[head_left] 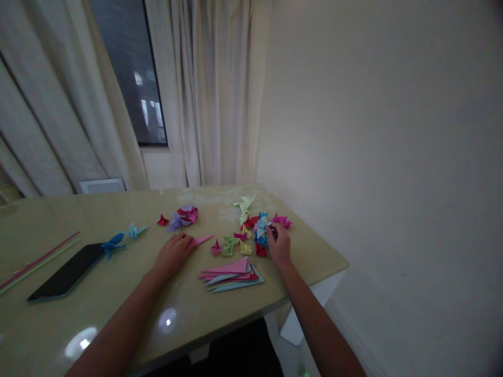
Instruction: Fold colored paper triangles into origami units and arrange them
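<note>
saw the left hand [175, 254] lying palm down on the bench [118, 303], fingers flat and loosely spread, gripping nothing. found its fingertips touching the near end of a pink folded strip [202, 240], pointing away to the right.

saw the right hand [280, 246] set against the right side of a heap of small folded pieces [239, 242], thumb and fingers curled in toward a blue folded piece [260, 230] at the heap's right end. could not make out a true pinch on the blue folded piece as against a mere touch.

found the heap between the two hands, nearer the right one, with red, yellow, green and pink bits mixed in. noted magenta pieces [282, 220] just beyond the right hand's fingertips and a pale green folded shape [244, 204] farther back.

saw a stack of flat coloured triangles [231, 275] near the front edge of the bench, between the two wrists, touched by neither hand.

noted a purple and pink cluster [183, 215] and a lone red piece [162, 220] beyond the left hand, apart from it. farther left, saw a blue paper bird [113, 243] at the corner of a dark phone [65, 272], a lighter blue bird [135, 230] near it, and thin pink and green sticks [35, 262] at the far left.
</note>
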`<state>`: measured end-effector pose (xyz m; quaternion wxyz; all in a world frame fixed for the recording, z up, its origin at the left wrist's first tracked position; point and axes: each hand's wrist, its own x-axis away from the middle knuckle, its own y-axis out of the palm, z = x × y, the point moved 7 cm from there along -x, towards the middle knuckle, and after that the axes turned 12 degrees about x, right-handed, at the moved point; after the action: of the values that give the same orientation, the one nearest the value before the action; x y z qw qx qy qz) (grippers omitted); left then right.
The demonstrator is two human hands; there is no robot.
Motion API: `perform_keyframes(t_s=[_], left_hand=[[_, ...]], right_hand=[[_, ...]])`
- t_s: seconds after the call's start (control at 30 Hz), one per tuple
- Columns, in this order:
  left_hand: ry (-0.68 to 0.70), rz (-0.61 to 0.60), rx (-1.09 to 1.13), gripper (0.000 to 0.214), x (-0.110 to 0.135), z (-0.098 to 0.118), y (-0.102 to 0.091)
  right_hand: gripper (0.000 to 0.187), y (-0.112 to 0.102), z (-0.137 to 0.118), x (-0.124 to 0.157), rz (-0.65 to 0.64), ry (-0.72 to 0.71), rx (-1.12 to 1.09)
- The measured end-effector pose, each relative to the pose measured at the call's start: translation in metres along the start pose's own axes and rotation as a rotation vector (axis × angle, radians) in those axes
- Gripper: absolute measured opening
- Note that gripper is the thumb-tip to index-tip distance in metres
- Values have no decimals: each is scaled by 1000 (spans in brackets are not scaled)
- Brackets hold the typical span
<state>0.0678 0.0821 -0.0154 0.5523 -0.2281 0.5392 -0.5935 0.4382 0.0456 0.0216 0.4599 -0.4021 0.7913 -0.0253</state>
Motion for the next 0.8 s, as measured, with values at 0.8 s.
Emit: perform_keyframes(t_s=[0.8], left_hand=[[-414,102,174,39,10,-21,-20]], right_hand=[[12,124,-57,-56,-493,-139,409]])
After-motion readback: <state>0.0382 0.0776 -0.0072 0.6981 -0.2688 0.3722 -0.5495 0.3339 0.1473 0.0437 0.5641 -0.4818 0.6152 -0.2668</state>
